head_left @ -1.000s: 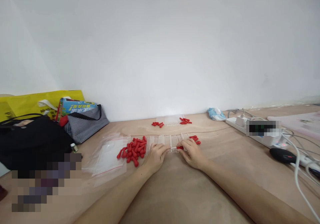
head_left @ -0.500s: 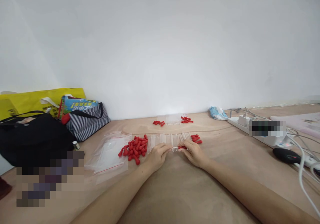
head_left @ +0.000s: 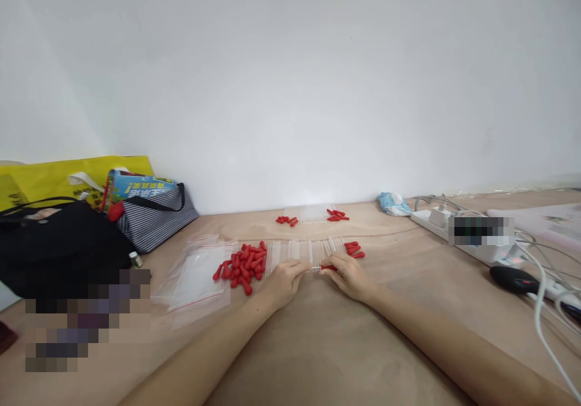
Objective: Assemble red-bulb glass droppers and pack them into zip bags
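Extending both bare forearms over a brown tabletop (head_left: pixel 327 345). Grasping, with the left hand (head_left: pixel 282 282), a slim clear tube (head_left: pixel 315 268), lying roughly level in the gap between both hands. Pinching, with the right hand (head_left: pixel 351 278), a red bulb (head_left: pixel 328 267) between thumb and fingers, close by the right end of that tube. Noted both grips as closed on their items. Cannot tell whether fitted over the tube or merely touching; too small to judge.

Found just left of the left hand: a loose pile of red bulbs (head_left: pixel 245 265), beside flat plastic bags (head_left: pixel 200 276) with red seal lines. Found at far right: a black rounded object (head_left: pixel 512 279) near a white cable (head_left: pixel 538 315). Laid side by side just beyond both hands: a row of clear tubes (head_left: pixel 290 251), with a few red bulbs (head_left: pixel 354 250) to the right. Observed at left: a black bag (head_left: pixel 68 255), then a striped bag (head_left: pixel 157 221) and a yellow bag (head_left: pixel 129 165) behind. Observed at right: a white power strip (head_left: pixel 440 232). Seen farther back, near the wall (head_left: pixel 290 91): more clear tubes (head_left: pixel 312 215) between two small groups of red bulbs.
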`<action>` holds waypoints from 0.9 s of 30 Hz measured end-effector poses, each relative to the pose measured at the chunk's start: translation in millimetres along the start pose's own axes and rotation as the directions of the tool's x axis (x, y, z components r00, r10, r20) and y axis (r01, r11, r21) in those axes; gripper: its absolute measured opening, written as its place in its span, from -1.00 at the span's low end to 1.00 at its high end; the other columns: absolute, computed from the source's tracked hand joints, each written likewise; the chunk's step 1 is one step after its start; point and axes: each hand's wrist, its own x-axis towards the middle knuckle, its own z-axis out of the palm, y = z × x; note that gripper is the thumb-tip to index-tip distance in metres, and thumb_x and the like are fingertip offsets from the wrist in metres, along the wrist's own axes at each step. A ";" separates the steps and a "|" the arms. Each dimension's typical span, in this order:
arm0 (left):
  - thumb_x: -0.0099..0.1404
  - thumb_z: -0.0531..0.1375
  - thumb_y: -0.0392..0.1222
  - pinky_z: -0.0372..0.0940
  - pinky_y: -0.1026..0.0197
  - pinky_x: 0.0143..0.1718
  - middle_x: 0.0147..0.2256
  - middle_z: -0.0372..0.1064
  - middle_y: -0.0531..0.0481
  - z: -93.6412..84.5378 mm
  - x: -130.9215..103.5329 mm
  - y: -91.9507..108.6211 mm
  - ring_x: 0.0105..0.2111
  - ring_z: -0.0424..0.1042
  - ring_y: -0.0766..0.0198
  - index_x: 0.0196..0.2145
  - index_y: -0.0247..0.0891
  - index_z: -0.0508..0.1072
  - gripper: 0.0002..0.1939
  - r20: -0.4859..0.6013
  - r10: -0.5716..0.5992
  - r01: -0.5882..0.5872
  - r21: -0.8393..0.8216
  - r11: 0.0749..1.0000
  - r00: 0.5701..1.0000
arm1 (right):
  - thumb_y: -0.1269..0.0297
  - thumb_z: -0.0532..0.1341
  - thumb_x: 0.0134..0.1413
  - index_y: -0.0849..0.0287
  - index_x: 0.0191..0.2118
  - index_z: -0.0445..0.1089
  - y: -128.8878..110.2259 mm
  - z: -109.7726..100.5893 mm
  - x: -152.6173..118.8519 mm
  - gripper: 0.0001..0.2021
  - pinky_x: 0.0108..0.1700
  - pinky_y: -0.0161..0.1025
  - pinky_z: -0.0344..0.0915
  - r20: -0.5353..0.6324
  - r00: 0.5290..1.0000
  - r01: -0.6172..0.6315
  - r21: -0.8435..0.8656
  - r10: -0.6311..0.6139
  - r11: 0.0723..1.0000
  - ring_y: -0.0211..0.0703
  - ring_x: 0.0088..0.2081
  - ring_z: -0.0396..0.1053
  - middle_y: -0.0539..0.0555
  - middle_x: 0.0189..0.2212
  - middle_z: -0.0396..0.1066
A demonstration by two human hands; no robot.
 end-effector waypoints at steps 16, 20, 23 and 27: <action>0.20 -0.02 -0.43 0.27 0.23 -0.30 -0.37 0.42 -0.03 3.3 2.7 3.8 -0.34 0.38 0.23 -0.26 -0.23 0.42 -0.73 -0.003 -0.007 0.007 0.013 1.000 1.000 | 0.29 0.02 0.11 0.17 -0.38 0.28 -3.7 1.3 6.7 -0.86 -0.32 -0.26 0.21 0.070 0.998 0.015 -0.072 -0.010 0.997 -0.19 -0.37 0.29 0.07 -0.46 0.34; 0.21 -0.02 -0.43 0.27 0.23 -0.29 -0.33 0.41 -0.04 3.2 3.7 4.8 -0.32 0.37 0.24 -0.22 -0.23 0.41 -0.72 -0.009 -0.009 0.009 -0.002 1.000 1.000 | 0.31 0.03 0.10 0.17 -0.36 0.28 -2.9 1.7 7.0 -0.88 -0.32 -0.25 0.22 0.075 0.997 0.004 -0.045 -0.001 0.999 -0.19 -0.36 0.29 0.07 -0.45 0.36; 0.26 -0.02 -0.35 0.26 0.23 -0.28 -0.33 0.41 -0.02 1.5 3.9 3.4 -0.32 0.36 0.25 -0.21 -0.20 0.40 -0.75 -0.030 -0.021 0.021 -0.018 1.000 0.999 | 0.29 0.04 0.10 0.17 -0.35 0.29 0.0 3.1 6.0 -0.88 -0.31 -0.25 0.22 0.036 0.999 -0.015 -0.007 0.015 1.000 -0.19 -0.35 0.30 0.07 -0.44 0.37; 0.28 0.00 -0.26 0.25 0.21 -0.30 -0.39 0.40 -0.02 -4.0 1.3 -4.0 -0.33 0.34 0.23 -0.26 -0.24 0.42 -0.79 -0.070 -0.027 0.030 0.037 0.999 0.997 | 0.23 0.09 0.07 0.15 -0.36 0.31 4.3 2.0 2.8 -0.87 -0.30 -0.23 0.20 -0.006 1.000 -0.023 -0.015 0.023 1.000 -0.18 -0.36 0.31 0.06 -0.44 0.38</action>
